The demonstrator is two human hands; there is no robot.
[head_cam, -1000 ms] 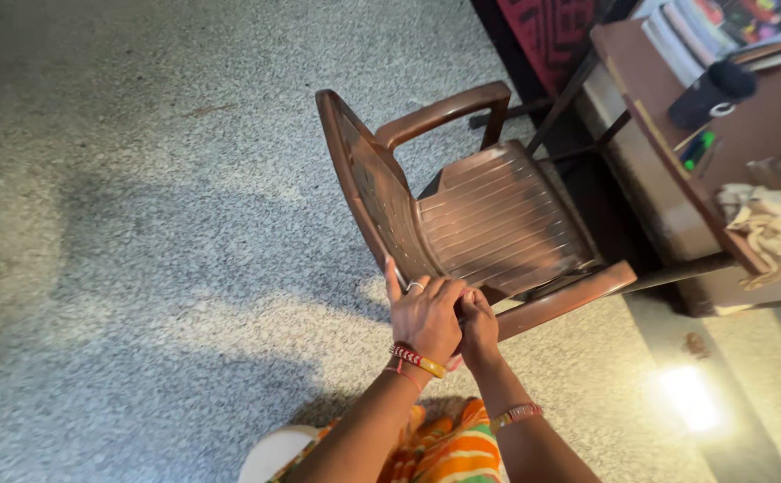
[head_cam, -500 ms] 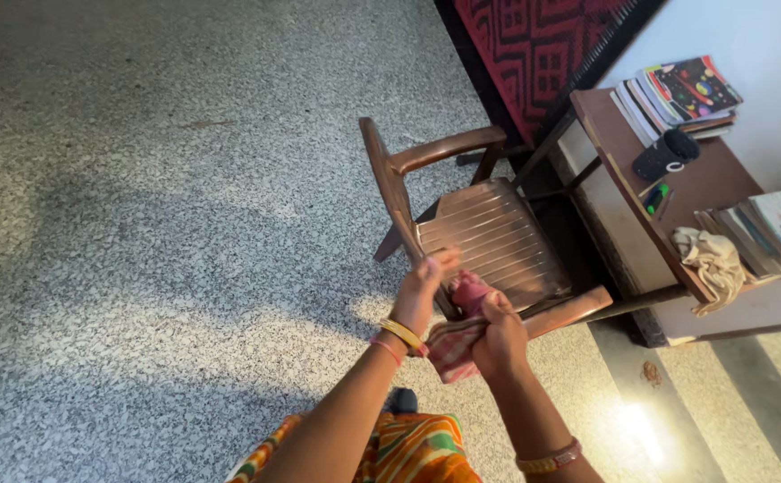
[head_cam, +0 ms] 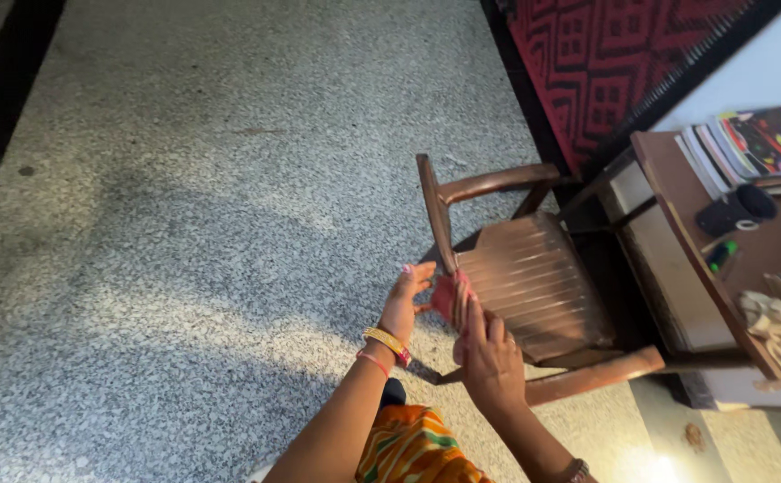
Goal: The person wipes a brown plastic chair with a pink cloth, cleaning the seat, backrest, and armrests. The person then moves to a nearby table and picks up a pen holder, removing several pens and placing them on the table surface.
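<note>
No packages, labels, signs or screens visible

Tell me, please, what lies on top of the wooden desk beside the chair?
On the wooden desk lie a stack of books, a dark rounded object, a small green item and a crumpled pale cloth. What the cloth covers cannot be seen.

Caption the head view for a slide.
Both hands, left hand and right hand, hold a reddish cloth beside a brown chair on speckled floor.
</note>
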